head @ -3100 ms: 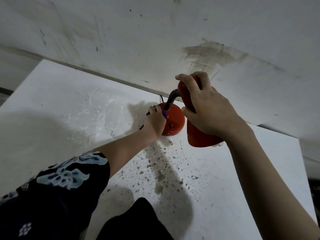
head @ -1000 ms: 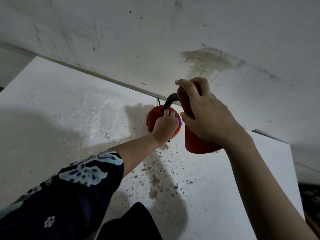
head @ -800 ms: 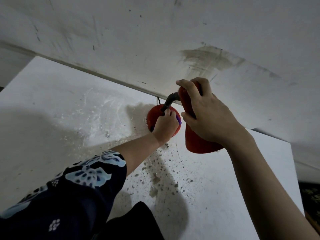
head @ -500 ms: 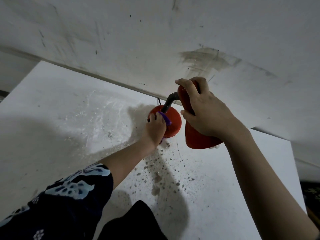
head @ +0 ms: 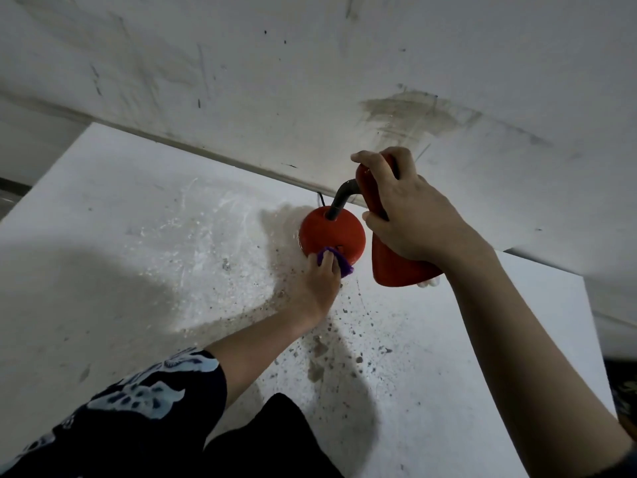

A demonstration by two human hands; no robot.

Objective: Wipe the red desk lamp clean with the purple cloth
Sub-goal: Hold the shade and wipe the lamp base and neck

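Observation:
The red desk lamp stands on a white table (head: pixel 482 339) close to the wall. Its round red base (head: pixel 332 232) carries a dark bent neck (head: pixel 341 198) leading to the red cone shade (head: pixel 396 267). My right hand (head: pixel 410 215) grips the top of the shade from above. My left hand (head: pixel 319 281) presses the small purple cloth (head: pixel 339 260) against the near lower edge of the base. Most of the cloth is hidden under my fingers.
The tabletop is speckled with brown crumbs and dust (head: pixel 320 350) in front of the lamp. A stained white wall (head: pixel 413 112) rises right behind it. The table's right edge (head: pixel 593 339) drops off to a dark floor. A thin black cord (head: pixel 320 198) runs behind the base.
My left hand with the cloth has slid from the top of the base, near the neck, down to its near lower edge. My right hand has stayed on the shade.

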